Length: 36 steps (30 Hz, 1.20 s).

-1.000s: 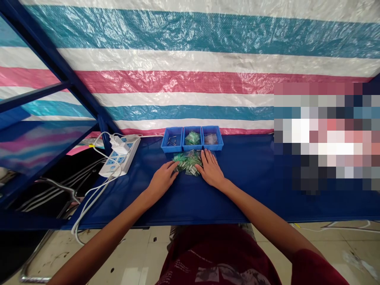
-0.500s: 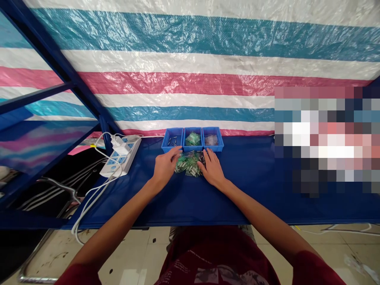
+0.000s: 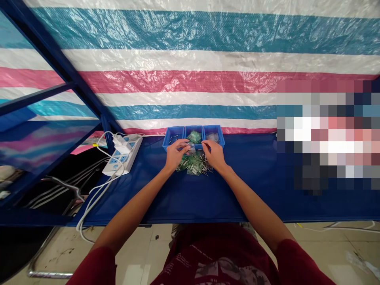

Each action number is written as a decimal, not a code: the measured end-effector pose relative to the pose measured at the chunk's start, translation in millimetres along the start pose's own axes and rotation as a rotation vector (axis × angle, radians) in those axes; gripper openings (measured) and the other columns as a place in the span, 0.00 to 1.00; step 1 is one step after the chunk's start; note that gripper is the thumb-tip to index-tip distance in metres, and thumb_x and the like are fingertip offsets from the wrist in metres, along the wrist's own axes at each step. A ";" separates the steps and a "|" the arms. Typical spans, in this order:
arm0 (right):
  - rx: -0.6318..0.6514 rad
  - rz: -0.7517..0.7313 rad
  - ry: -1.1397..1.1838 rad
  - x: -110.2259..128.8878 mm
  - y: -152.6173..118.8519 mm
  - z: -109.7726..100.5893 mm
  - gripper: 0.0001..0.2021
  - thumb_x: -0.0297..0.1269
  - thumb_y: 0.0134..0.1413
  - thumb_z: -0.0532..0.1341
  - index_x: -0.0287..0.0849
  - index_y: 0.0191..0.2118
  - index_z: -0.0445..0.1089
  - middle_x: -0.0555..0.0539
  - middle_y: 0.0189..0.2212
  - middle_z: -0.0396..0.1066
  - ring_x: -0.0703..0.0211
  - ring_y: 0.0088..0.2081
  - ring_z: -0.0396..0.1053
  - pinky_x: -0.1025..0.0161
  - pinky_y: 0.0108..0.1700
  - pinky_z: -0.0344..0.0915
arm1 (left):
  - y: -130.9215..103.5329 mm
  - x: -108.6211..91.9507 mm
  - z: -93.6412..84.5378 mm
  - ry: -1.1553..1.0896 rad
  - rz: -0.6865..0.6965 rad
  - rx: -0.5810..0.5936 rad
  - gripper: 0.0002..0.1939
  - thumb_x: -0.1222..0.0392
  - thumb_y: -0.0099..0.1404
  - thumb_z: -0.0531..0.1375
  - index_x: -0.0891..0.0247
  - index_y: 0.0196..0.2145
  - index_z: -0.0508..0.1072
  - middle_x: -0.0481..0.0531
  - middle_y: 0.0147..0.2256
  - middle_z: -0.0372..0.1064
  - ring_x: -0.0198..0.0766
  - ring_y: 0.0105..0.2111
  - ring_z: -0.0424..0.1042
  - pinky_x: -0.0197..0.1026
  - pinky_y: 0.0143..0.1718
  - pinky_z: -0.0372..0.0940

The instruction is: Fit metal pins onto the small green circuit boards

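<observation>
My left hand (image 3: 174, 155) pinches a small clear plastic bag (image 3: 191, 148) just in front of the blue bins. On the other side of the bag, my right hand (image 3: 216, 154) has thumb and fingertips drawn together; what they hold, if anything, is too small to tell. Beneath and between both hands lies a pile of small green-tinted bags (image 3: 192, 164). Loose thin metal pins or screws (image 3: 206, 166) are heaped at its right side. The middle blue bin (image 3: 192, 147) holds more green-tinted bags. Clear bags lie in the right bin (image 3: 219, 130), and a few metal pieces in the left bin (image 3: 178, 130).
A white power strip (image 3: 130, 156) with plugs and looping cables (image 3: 92, 202) lies at the left of the blue table (image 3: 252, 182). A blue metal frame (image 3: 56, 63) rises there. Striped plastic sheeting (image 3: 190, 75) hangs behind. The area at right is pixelated.
Both hands have moved from the sides of the pile up toward the bins and closer together. The left hand has taken up a small clear bag. The right fingers have curled in from spread.
</observation>
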State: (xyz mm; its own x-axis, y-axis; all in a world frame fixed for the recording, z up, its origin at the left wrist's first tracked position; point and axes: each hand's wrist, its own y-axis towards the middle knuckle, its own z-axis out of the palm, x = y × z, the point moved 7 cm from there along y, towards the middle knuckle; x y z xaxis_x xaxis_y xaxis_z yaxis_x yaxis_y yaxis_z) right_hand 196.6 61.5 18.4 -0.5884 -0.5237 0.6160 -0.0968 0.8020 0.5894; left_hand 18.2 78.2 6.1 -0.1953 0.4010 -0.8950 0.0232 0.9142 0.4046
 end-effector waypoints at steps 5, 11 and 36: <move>0.051 -0.102 -0.020 5.8 -13.2 1.9 0.14 0.37 0.65 0.50 0.41 0.47 0.71 0.43 0.38 0.73 0.57 0.34 0.70 0.62 0.39 0.66 | -7.1 -1.3 -1.2 0.032 0.032 0.055 0.19 0.49 0.62 0.61 0.65 0.46 0.73 0.55 0.36 0.76 0.44 0.39 0.77 0.44 0.38 0.75; 0.172 -0.161 -0.045 17.1 -20.3 13.4 0.18 0.32 0.65 0.47 0.45 0.52 0.70 0.42 0.48 0.69 0.56 0.46 0.69 0.62 0.46 0.67 | -13.4 -9.8 4.7 -0.028 0.008 0.089 0.26 0.48 0.58 0.65 0.65 0.50 0.70 0.57 0.42 0.73 0.40 0.35 0.76 0.40 0.34 0.75; 0.084 0.125 0.342 12.2 -22.2 11.7 0.14 0.46 0.60 0.56 0.42 0.36 0.73 0.47 0.31 0.72 0.59 0.30 0.67 0.63 0.34 0.64 | -15.4 -29.6 -2.4 0.169 0.197 0.068 0.15 0.48 0.64 0.60 0.64 0.30 0.75 0.54 0.31 0.73 0.38 0.32 0.70 0.40 0.36 0.66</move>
State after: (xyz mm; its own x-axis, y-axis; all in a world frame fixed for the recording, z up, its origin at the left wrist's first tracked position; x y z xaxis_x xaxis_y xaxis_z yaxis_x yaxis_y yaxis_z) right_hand 182.2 40.6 6.7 -0.2992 -0.4748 0.8277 -0.1154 0.8790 0.4626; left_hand 21.2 52.1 26.9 -0.3413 0.5611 -0.7541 0.1417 0.8238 0.5489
